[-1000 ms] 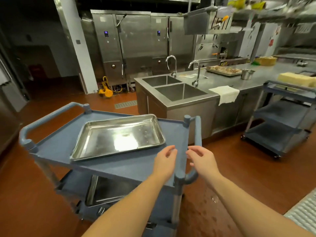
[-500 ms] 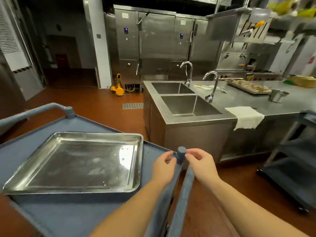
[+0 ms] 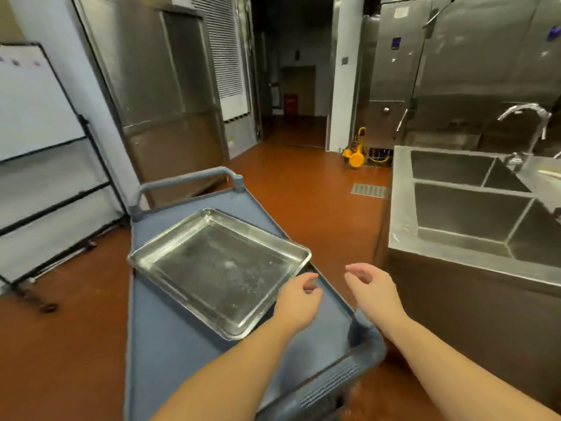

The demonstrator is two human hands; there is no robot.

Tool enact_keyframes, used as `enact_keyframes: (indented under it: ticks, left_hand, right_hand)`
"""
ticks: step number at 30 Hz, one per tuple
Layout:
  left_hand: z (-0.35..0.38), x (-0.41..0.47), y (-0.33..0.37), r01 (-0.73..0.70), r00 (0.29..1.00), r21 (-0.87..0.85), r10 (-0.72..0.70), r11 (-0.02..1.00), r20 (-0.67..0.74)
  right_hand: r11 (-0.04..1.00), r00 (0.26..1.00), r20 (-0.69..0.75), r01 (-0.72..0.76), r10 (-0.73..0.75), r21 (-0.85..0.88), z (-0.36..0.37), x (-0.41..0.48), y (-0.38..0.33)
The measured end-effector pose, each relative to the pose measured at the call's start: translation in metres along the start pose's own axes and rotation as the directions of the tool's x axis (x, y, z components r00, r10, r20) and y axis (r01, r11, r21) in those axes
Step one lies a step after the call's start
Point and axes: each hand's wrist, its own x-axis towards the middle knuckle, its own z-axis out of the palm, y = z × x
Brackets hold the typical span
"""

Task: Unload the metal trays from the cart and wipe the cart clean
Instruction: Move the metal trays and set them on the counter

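A blue-grey plastic cart (image 3: pixel 170 344) stands in front of me, its top shelf running away from me. One shallow metal tray (image 3: pixel 218 268) lies flat on that shelf, wet and shiny. My left hand (image 3: pixel 299 302) hovers over the shelf just right of the tray's near corner, fingers loosely curled and holding nothing. My right hand (image 3: pixel 375 291) hangs above the cart's right edge, fingers relaxed, also holding nothing. The lower shelves are hidden from here.
A steel double sink (image 3: pixel 473 205) stands close on the right of the cart. A whiteboard on a black frame (image 3: pixel 39 141) stands at the left. Steel cabinets line the back, a yellow object (image 3: pixel 355 156) sits on the red floor, and a corridor opens beyond.
Both hands have let go of the cart's handle post and now hover free. The view has swung left, so the cart now runs away from me with the sink at my right.
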Motion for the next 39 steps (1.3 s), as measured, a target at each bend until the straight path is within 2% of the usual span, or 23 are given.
enact_keyframes:
  ticks: [5,8,12,16,18,22,27,31,33,36,38,39]
  left_hand:
    - [-0.006,0.021,-0.006,0.047,0.988,0.073,-0.035,0.996,-0.151]
    - [-0.010,0.047,-0.018,0.056,0.985,0.209,-0.020,0.976,-0.173]
    - [-0.007,0.074,-0.036,0.135,0.965,0.202,-0.082,0.970,-0.250]
    - [-0.006,0.081,-0.049,0.270,0.945,0.229,-0.212,0.935,-0.247]
    - [-0.005,0.085,-0.053,0.325,0.938,0.304,-0.263,0.896,-0.228]
    - [0.001,0.092,-0.055,0.402,0.915,0.532,-0.340,0.745,-0.216]
    - [0.018,0.102,-0.044,0.549,0.832,0.572,-0.468,0.610,-0.299]
    - [0.028,0.107,-0.039,0.607,0.786,0.624,-0.489,0.492,-0.379]
    - [0.029,0.108,-0.036,0.615,0.777,0.655,-0.483,0.440,-0.405]
    - [0.032,0.109,-0.029,0.608,0.785,0.685,-0.433,0.401,-0.443]
    - [0.032,0.107,-0.025,0.592,0.802,0.699,-0.376,0.401,-0.464]
    - [0.033,0.106,-0.023,0.586,0.808,0.705,-0.347,0.400,-0.476]
  right_hand:
    - [0.992,0.965,0.258,0.067,-0.037,-0.108,0.023,0.042,0.002]
    - [0.984,0.951,0.308,0.066,-0.012,-0.167,0.031,0.072,0.011]
    - [0.975,0.928,0.373,0.072,0.011,-0.208,0.033,0.108,0.021]
    - [0.971,0.907,0.420,0.070,0.034,-0.231,0.051,0.138,0.017]
    - [0.967,0.867,0.499,0.117,0.013,-0.228,0.063,0.149,0.015]
    - [0.948,0.774,0.632,0.224,-0.033,-0.225,0.083,0.171,0.013]
    - [0.912,0.635,0.766,0.367,-0.102,-0.182,0.085,0.204,0.020]
    - [0.893,0.538,0.839,0.414,-0.085,-0.175,0.084,0.223,0.027]
    - [0.927,0.450,0.893,0.326,0.022,-0.187,0.085,0.225,0.032]
    - [0.943,0.314,0.919,0.154,0.238,-0.296,0.090,0.215,0.038]
    - [0.937,0.274,0.899,-0.019,0.341,-0.350,0.096,0.206,0.041]
    - [0.928,0.279,0.886,-0.119,0.371,-0.352,0.099,0.201,0.042]
